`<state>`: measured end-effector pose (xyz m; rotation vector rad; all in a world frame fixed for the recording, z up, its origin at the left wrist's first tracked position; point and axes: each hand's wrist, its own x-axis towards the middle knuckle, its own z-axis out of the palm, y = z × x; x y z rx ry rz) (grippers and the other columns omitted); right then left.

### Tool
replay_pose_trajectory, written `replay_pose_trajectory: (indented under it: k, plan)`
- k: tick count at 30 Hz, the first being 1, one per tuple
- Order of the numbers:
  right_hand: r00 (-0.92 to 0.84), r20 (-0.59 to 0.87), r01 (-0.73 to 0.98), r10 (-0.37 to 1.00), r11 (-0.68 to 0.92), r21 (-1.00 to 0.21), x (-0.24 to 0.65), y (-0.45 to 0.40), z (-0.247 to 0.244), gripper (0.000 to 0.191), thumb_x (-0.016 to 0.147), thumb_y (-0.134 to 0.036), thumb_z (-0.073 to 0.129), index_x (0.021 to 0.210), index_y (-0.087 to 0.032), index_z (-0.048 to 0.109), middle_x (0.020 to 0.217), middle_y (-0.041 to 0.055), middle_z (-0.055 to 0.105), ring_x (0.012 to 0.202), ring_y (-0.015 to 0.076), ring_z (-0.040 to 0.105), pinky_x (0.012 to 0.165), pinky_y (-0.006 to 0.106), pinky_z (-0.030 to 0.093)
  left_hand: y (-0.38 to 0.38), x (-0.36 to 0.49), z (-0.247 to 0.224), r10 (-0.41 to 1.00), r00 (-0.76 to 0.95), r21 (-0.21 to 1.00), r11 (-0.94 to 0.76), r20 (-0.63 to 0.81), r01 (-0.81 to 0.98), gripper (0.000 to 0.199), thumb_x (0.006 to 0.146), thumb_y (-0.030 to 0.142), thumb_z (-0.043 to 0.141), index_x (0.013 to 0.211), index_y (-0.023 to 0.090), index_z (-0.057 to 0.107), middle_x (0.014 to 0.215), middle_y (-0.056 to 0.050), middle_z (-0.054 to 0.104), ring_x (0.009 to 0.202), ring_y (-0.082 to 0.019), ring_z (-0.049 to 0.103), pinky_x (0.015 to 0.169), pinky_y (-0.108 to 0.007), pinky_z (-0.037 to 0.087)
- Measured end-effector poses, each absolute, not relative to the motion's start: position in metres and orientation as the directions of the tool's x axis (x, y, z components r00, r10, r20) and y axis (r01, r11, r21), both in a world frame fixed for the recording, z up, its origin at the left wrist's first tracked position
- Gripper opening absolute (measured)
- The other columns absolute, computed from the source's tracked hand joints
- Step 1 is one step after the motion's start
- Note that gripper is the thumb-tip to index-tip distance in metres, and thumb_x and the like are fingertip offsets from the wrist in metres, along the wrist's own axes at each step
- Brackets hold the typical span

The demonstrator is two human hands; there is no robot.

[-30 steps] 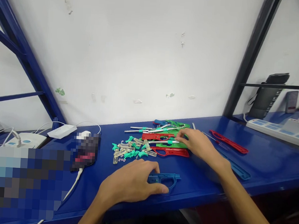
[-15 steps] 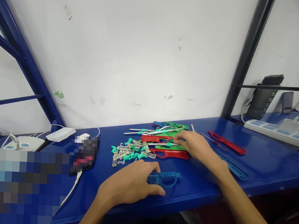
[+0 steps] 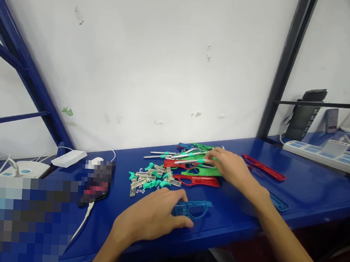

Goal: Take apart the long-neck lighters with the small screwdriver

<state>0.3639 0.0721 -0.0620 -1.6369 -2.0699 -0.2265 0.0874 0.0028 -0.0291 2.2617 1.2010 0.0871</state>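
Observation:
My left hand (image 3: 153, 214) is curled around the grip end of a blue plastic casing half with a trigger loop (image 3: 198, 210), like part of a long-nosed lighter, low over the table's front. Its palm hides the rear of that casing. Further back, my right hand (image 3: 230, 166) pinches a silver metal lighter tube with a teal collar (image 3: 187, 162), above a red casing half (image 3: 168, 163). Below that tube lie a green casing half (image 3: 190, 171) and another red casing half (image 3: 200, 181).
Clear fuel tanks (image 3: 142, 181) and teal triggers (image 3: 150, 184) lie heaped left of the casings. More metal tubes (image 3: 155, 156) are behind. A red casing (image 3: 263, 167) and a blue casing (image 3: 279, 201) lie right. A charging cable (image 3: 82, 222) and a white power strip (image 3: 318, 153) flank the blue table (image 3: 232, 213).
My right hand has lifted the metal tube off the green casing and raised it slightly. My left hand stays put on the blue casing half. The view has shifted a little.

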Motion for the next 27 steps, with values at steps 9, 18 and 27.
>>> replay_pose_trajectory:
  k: [9,18,27]
  plan:
    - [0.127,0.722,0.878,0.68,0.263,-0.401,0.373,0.06,-0.045,0.021,0.102,-0.039,0.056,0.106,-0.024,0.07,0.088,0.0053,0.079,0.077,0.024,0.073,0.064,0.03,0.045,0.004,0.087,-0.035,0.887,0.461,0.554,-0.399,0.03,0.73,0.05,0.09,0.06,0.063,0.126,0.026,0.064,0.125,-0.011,0.069,0.113,-0.034,0.062,0.094,-0.042,0.045]
    - [0.24,0.506,0.005,0.829,0.52,-0.854,0.346,0.02,-0.018,0.029,0.091,-0.051,0.074,0.101,-0.024,0.07,0.074,-0.0005,0.065,0.048,0.0071,0.031,0.041,0.023,0.021,0.005,0.097,-0.031,0.933,0.353,0.807,-0.26,0.069,0.53,0.044,0.093,0.048,0.059,0.129,0.024,0.062,0.068,0.004,0.063,0.045,-0.016,0.056,0.052,-0.028,0.044]
    - [-0.195,0.257,-0.266,0.947,0.201,-0.943,0.315,0.013,-0.019,0.034,0.095,-0.052,0.069,0.108,-0.021,0.064,0.049,-0.0117,0.037,0.045,0.0059,0.014,0.045,0.027,0.013,0.007,0.093,-0.034,0.93,0.167,0.856,-0.367,0.328,0.363,0.055,0.086,0.044,0.069,0.136,0.022,0.063,0.068,0.0,0.066,0.051,-0.019,0.056,0.05,-0.028,0.039]
